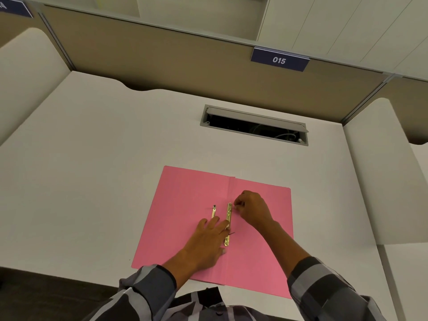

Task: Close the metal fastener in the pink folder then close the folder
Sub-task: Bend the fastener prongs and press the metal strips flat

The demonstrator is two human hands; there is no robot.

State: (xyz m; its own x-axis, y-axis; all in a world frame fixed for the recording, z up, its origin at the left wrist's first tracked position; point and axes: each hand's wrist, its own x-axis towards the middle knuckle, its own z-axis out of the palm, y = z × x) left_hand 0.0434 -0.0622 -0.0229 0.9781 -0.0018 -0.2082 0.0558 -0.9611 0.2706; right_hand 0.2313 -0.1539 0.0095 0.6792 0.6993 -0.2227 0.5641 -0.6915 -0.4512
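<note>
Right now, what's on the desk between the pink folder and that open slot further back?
Nothing. In the head view, only bare white desk separates the pink folder from the open cable slot. Both hands are on the folder.

folder (pixel 185 205) open on desk (pixel 92 170), fastener (pixel 228 224) along its fold (centre), cable hatch (pixel 254 125) behind

White desk (pixel 115 158); open cable hatch (pixel 254 125) sunk in its far middle; beyond it, tan partition (pixel 162 61) bearing sign (pixel 279 59) "015".
</note>
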